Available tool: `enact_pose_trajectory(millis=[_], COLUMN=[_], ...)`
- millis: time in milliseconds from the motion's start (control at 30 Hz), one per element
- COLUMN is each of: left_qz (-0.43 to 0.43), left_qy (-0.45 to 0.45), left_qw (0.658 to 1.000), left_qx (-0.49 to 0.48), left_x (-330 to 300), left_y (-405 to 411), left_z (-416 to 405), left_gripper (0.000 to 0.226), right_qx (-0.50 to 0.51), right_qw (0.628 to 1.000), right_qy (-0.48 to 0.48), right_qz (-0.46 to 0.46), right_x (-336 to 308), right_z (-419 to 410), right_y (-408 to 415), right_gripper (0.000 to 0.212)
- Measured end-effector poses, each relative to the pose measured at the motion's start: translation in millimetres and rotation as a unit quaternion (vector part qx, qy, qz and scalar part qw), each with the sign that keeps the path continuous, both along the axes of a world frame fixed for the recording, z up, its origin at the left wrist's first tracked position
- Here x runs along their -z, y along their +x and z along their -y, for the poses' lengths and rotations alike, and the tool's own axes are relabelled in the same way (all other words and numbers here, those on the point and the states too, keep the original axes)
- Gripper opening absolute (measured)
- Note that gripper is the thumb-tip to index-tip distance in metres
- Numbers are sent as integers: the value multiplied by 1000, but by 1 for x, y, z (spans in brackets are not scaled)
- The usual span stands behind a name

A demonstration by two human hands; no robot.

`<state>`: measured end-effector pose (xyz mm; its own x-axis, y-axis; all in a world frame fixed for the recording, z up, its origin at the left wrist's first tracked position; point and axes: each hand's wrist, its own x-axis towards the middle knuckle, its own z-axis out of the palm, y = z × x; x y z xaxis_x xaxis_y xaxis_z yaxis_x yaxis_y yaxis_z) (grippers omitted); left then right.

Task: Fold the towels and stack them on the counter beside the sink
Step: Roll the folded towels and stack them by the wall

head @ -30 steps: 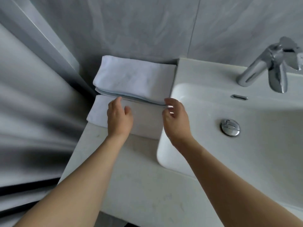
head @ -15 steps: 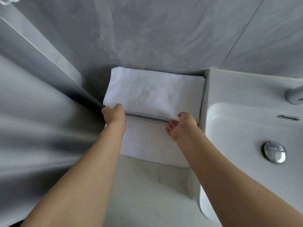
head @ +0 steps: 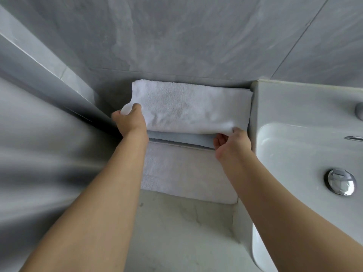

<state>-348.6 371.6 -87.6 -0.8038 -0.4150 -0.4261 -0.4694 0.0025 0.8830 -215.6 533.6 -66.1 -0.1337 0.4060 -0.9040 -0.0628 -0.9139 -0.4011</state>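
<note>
A folded white towel (head: pixel 188 108) lies on top of a stack against the back wall, left of the sink (head: pixel 306 146). My left hand (head: pixel 129 122) grips its near left corner and my right hand (head: pixel 231 144) grips its near right corner, lifting the near edge. Under it shows a light blue towel (head: pixel 180 138). A wider white towel (head: pixel 186 171) lies flat at the bottom on the counter (head: pixel 176 232), reaching toward me.
The white sink basin sits to the right with a chrome drain plug (head: pixel 340 182) and an overflow slot (head: pixel 353 138); the faucet base (head: pixel 359 110) is at the frame edge. Grey tiled wall (head: pixel 176 36) is behind, and a grey wall or panel (head: pixel 39 134) closes in the left side.
Both hands went from hovering near the stack to gripping the top white towel's near corners and raising its near edge, which uncovered the blue towel. The camera moved closer and leftward.
</note>
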Motion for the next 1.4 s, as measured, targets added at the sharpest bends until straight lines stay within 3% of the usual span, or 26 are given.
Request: enact_pose_trajectory(millis=[100, 233, 333, 500, 567, 667, 767, 900, 1033, 1200, 1300, 1400], left_qz=[-5, -12, 32, 146, 170, 151, 109, 106, 63, 35, 67, 81], left_qy=[-115, -177, -146, -173, -192, -271, -298, -165, -130, -62, 35, 147], left_qw=[990, 972, 971, 932, 916, 895, 895, 934, 929, 944, 949, 936], left_qx=[75, 156, 184, 283, 309, 321, 313, 299, 340, 322, 305, 308], left_x=[1, -4, -18, -40, -39, -33, -23, -24, -30, -53, -68, -83], left_y=[1, 2, -17, -51, -51, -43, -38, -37, -32, 0, 27, 62], left_z=[-1, -6, 2, 16, 10, -2, -8, -16, -8, 12, 24, 37], left_gripper=[11, 19, 26, 34, 37, 13, 30, 19, 19, 9, 17, 17], right_qx=[-105, -303, -343, -303, -329, -386, -446, -457, -447, -419, -425, -463], right_qw=[989, 903, 897, 936, 928, 899, 855, 842, 851, 868, 872, 848], right_qy=[92, 271, 253, 160, 152, 161, 213, 263, 261, 258, 244, 250], right_qz=[50, 137, 115, 78, 88, 128, 156, 119, 90, 63, 4, -59], right_x=[3, 5, -8, -19, -20, -14, -18, -11, -12, -23, -45, -62], right_z=[-7, -18, -30, -50, -50, -54, -57, -59, -54, -55, -50, -49], right_y=[2, 2, -10, -24, -25, -24, -27, -32, -26, -1, 20, 55], right_gripper=[32, 27, 11, 27, 38, 60, 48, 32, 30, 29, 25, 23])
